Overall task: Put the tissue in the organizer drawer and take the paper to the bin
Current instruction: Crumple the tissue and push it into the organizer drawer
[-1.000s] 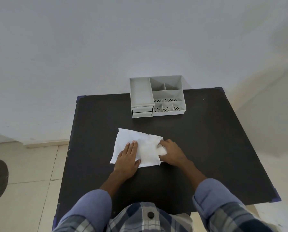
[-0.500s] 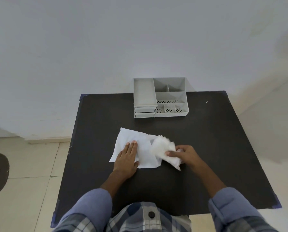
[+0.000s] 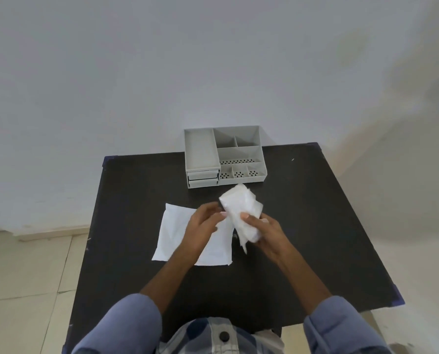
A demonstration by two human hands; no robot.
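A crumpled white tissue [image 3: 241,208] is held up above the table by my right hand [image 3: 266,232], which is shut on its lower part. My left hand [image 3: 204,223] hovers just left of the tissue with fingers apart, its fingertips close to the tissue's edge. Beneath it, a flat white sheet of paper [image 3: 173,231] lies on the black table [image 3: 315,226]. The grey organizer [image 3: 238,152] stands at the table's far edge, with two small closed drawers [image 3: 203,178] stacked at its front left.
A pale wall rises right behind the organizer. Tiled floor shows to the left of the table and at the lower right. No bin is in view. My blue sleeves and checked shirt fill the bottom edge.
My right hand has lifted the tissue off the paper and raised it toward the organizer. My left hand has come up off the paper and moved right, toward the tissue.
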